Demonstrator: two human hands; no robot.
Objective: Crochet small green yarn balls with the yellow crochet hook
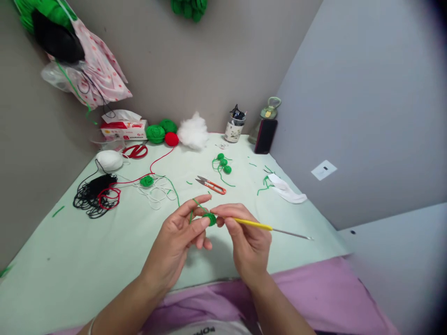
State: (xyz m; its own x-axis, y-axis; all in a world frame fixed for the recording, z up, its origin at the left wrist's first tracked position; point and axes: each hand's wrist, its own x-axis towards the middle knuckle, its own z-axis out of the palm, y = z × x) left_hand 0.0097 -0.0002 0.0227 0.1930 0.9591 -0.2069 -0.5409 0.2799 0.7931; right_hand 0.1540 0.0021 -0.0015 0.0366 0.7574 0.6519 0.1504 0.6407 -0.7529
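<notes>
Left fingers (195, 228) pinch green crochet piece (211, 219), likely light and squishy, best held by edge; right fingers (228, 211) grip yellow-handled hook (254, 224).

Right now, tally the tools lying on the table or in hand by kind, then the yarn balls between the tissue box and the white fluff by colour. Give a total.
Hook: 1
Snips: 1
Scissors: 1
Green balls: 2
Red ball: 1
Total: 6
</notes>
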